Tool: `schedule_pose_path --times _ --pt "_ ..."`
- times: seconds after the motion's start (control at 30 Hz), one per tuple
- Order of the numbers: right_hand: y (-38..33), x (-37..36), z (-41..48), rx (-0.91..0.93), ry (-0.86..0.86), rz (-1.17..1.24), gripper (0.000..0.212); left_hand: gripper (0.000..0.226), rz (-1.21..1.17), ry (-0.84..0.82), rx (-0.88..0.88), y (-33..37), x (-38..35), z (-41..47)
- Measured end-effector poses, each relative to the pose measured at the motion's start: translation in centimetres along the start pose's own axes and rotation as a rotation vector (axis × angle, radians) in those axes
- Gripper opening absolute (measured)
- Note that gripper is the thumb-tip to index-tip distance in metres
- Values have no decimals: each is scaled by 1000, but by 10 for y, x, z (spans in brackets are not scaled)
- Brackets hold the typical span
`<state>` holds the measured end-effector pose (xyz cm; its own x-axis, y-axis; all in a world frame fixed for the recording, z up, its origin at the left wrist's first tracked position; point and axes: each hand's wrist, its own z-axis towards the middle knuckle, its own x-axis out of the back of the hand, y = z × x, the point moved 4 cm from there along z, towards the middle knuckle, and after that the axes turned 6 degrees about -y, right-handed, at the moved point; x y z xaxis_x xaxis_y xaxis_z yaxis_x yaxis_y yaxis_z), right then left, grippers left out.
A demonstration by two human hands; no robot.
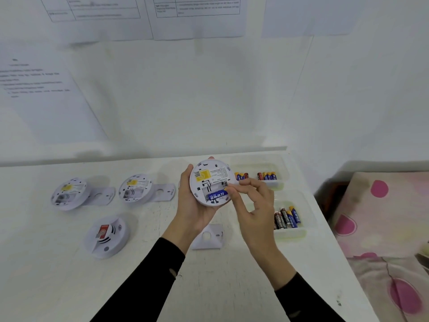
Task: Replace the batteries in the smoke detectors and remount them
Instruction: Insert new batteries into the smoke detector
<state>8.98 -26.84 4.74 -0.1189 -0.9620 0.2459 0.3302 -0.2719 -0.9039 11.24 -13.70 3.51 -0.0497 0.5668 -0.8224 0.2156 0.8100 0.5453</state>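
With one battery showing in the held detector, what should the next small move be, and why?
Probably press the blue battery fully down: the right hand pinches its end while the left hand holds the detector; the slot above it looks empty.

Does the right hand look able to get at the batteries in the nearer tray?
Likely yes: the right hand, now pinching the blue battery in the held detector, is beside the open-topped nearer tray, nothing between.
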Motion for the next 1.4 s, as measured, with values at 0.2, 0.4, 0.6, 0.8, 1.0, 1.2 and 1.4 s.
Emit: schedule_pose_path --times 0.2,0.4,0.6,0.8,1.0,1.2,1.4 --pt "6 -6 -2 150 51 -97 6 55 19 32 -2 -1 0 3" --pt "7 -5 -4 331 62 -278 12 53 1 46 31 -3 0 2" --pt "8 -1 -5 509 35 -517 21 53 -2 -9 24 1 -1 1" --pt "6 10 59 242 -72 -94 22 51 -45 -63 9 8 1 0" --pt "88 -3 142 -242 -593 -852 26 51 -30 -68 18 8 -5 3" --pt "105 -15 154 -317 -774 -823 32 47 -52 -106 -1 15 -12 3" --pt "115 -14 155 -304 -749 -853 20 48 -51 -105 -1 17 -15 3"
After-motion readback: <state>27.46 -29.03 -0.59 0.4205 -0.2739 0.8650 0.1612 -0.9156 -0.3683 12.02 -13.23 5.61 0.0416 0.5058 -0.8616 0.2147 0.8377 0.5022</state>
